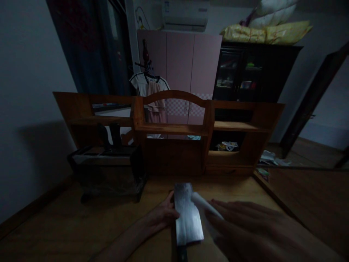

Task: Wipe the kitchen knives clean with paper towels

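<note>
Close to you, over the middle of the counter point(159, 190), you've got the cleaver point(188, 220), its dark handle running out at the bottom of the view. Your right hand point(247, 225) comes in on the right, blurred, fingers flat and close together around a folded white sheet point(206, 208); its tip overlaps the blade, though whether it touches, you can't tell from here. And your left hand point(163, 214) has the opposite side of the blade, thumb over the face, fingers wrapped behind: a hold that probably steadies the steel and leaves most of that face free. Whether the blade rests on the wood or hangs just above, can't tell.

Farther off, by the counter's far left corner, stands the knife rack point(103, 178), dark handles point(116, 135) sticking up, presumably for an easy grab. Along the far edge runs the wooden shelf unit point(174, 128). Beyond it, a shirt point(142, 84) on a hanger, then the pink wardrobe point(180, 62). Up top, the air conditioner point(185, 18) carries a small label point(167, 6), too small and dim to read; no other writing is legible.
</note>
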`<state>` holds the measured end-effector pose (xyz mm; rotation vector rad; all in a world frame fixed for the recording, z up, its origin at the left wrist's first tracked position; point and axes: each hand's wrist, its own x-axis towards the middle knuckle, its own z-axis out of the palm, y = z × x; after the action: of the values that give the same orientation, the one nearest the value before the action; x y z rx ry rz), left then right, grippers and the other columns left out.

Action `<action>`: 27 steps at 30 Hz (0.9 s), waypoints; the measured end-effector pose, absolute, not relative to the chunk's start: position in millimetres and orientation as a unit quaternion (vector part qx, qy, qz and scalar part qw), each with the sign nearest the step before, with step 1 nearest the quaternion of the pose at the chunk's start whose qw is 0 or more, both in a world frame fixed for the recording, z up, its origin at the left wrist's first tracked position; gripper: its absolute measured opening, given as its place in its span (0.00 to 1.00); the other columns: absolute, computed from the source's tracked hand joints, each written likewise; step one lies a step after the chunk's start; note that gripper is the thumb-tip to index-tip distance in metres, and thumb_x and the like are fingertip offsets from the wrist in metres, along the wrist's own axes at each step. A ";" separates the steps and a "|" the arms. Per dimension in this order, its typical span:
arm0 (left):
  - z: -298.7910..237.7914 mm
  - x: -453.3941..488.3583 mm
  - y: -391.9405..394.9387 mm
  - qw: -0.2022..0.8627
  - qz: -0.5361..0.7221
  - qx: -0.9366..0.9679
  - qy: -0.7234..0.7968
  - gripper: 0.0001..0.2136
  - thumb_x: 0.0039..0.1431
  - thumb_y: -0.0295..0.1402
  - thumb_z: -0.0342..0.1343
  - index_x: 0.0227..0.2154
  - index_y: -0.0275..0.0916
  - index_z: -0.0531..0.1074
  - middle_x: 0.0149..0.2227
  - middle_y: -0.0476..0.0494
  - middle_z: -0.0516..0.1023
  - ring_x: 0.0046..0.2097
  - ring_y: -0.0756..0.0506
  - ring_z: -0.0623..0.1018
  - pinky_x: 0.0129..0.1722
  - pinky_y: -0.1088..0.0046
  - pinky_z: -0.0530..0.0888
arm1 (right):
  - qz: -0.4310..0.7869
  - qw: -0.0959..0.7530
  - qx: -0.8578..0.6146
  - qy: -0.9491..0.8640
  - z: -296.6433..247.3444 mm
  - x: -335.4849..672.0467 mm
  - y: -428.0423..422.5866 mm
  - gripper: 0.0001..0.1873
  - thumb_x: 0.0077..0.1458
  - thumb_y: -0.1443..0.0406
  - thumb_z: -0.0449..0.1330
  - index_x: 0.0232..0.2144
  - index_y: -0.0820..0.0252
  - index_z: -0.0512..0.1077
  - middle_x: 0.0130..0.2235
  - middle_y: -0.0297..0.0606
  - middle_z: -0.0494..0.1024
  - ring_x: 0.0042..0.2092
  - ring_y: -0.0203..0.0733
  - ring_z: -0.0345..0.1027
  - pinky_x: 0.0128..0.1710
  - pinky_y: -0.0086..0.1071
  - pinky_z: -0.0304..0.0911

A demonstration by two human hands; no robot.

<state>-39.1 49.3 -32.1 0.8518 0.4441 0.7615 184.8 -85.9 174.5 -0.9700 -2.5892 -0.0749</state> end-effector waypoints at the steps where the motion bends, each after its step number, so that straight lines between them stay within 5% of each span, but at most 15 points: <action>1: -32.6 -39.1 49.0 0.819 0.361 0.396 0.206 0.40 0.39 0.15 0.58 0.57 0.49 0.58 0.42 0.46 0.74 0.42 0.45 0.76 0.36 0.75 0.68 | -0.018 0.166 -0.388 -0.906 165.9 181.6 -70.7 0.20 0.60 0.63 0.54 0.55 0.48 0.67 0.48 0.40 0.77 0.44 0.51 0.75 0.41 0.39 0.74; 4: -31.5 -39.6 47.6 0.816 0.374 0.393 0.201 0.42 0.38 0.15 0.58 0.59 0.49 0.57 0.46 0.44 0.73 0.44 0.44 0.75 0.37 0.75 0.68 | 0.057 0.198 -0.472 -0.857 113.4 173.7 -20.1 0.19 0.64 0.65 0.49 0.56 0.54 0.67 0.53 0.43 0.74 0.46 0.51 0.74 0.42 0.40 0.73; 10: -26.9 -39.5 47.3 0.818 0.372 0.391 0.200 0.45 0.38 0.14 0.57 0.61 0.49 0.54 0.48 0.41 0.73 0.48 0.40 0.75 0.41 0.70 0.69 | 0.154 0.235 -0.428 -0.859 1.9 169.4 30.7 0.26 0.66 0.61 0.46 0.65 0.54 0.51 0.66 0.39 0.50 0.66 0.48 0.44 0.63 0.46 0.49; 17: -33.6 -40.5 50.9 0.823 0.352 0.392 0.214 0.37 0.39 0.13 0.58 0.55 0.42 0.64 0.50 0.37 0.73 0.50 0.37 0.74 0.45 0.66 0.70 | 0.208 0.205 -0.359 -0.887 3.3 162.4 11.6 0.29 0.67 0.59 0.44 0.66 0.49 0.39 0.68 0.31 0.40 0.67 0.46 0.36 0.65 0.44 0.44; 22: -29.0 -41.8 48.2 0.829 0.355 0.383 0.199 0.45 0.40 0.12 0.58 0.62 0.48 0.53 0.48 0.38 0.74 0.46 0.40 0.77 0.45 0.65 0.70 | 0.159 0.213 -0.431 -0.862 -4.9 165.2 17.8 0.28 0.67 0.60 0.42 0.66 0.55 0.42 0.67 0.38 0.44 0.67 0.49 0.37 0.65 0.48 0.44; 27: -29.3 -41.7 47.5 0.826 0.354 0.383 0.216 0.42 0.40 0.13 0.58 0.60 0.45 0.56 0.52 0.37 0.71 0.52 0.38 0.73 0.49 0.64 0.69 | 0.168 0.188 -0.368 -0.895 -4.5 160.9 11.4 0.29 0.67 0.62 0.42 0.67 0.54 0.38 0.68 0.34 0.39 0.68 0.45 0.34 0.66 0.44 0.44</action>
<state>-41.7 47.5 -29.3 0.8135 0.4584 0.7525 160.9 11.4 -4.5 -1.0359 -2.5173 0.4717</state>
